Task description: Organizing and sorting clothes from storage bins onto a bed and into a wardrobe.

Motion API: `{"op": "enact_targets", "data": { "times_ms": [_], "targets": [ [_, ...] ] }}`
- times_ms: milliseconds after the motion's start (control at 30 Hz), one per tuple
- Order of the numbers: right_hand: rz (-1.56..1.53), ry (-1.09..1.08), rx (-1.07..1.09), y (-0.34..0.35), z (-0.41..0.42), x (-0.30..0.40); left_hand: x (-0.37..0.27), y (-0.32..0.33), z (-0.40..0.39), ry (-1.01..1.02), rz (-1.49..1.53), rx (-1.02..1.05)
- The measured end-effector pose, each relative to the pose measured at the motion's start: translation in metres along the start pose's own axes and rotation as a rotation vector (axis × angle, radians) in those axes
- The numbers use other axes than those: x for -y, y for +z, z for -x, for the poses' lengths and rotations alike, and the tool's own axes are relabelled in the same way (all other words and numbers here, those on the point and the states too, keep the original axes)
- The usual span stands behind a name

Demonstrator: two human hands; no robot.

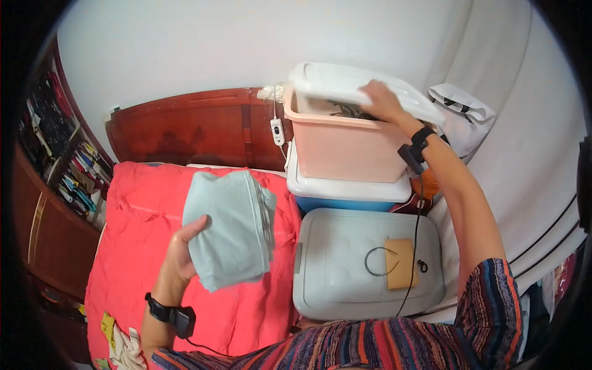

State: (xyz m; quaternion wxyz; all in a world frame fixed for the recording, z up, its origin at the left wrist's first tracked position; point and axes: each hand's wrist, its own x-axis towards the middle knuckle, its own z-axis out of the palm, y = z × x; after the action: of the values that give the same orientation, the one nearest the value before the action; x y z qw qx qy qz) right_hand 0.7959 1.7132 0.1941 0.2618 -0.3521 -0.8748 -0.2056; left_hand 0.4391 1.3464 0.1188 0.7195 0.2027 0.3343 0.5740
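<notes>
My left hand [187, 245] holds a folded light blue-green cloth [226, 226] above the bed, thumb on top and fingers hidden beneath it. My right hand [386, 101], slightly blurred, grips the near edge of a white plastic lid [333, 78]. The lid sits tilted over a pink storage box [347, 148], leaving a gap along the front left. Through that gap some dark cloth-like contents [347, 110] show; the rest of the inside is hidden. The pink box stands on a blue box with a white lid [323, 187].
A grey lidded box [337, 259] in front bears a tan pouch [401, 277], a headband [370, 270] and a hair tie [422, 266]. A red quilt [138, 240] covers the bed before a wooden headboard [194, 127]. A cable [414, 249] hangs from my right wrist. Curtain [513, 162] at right.
</notes>
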Motion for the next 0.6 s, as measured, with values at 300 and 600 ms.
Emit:
{"op": "enact_targets", "data": {
  "times_ms": [300, 600],
  "targets": [
    [-0.052, 0.097, -0.143, -0.067, -0.059, -0.050, -0.067, 0.070, -0.131, 0.203, -0.019, 0.235],
    [-0.153, 0.137, -0.096, -0.072, -0.053, -0.065, -0.061, 0.170, -0.389, 0.134, -0.199, 0.275]
  ]
}}
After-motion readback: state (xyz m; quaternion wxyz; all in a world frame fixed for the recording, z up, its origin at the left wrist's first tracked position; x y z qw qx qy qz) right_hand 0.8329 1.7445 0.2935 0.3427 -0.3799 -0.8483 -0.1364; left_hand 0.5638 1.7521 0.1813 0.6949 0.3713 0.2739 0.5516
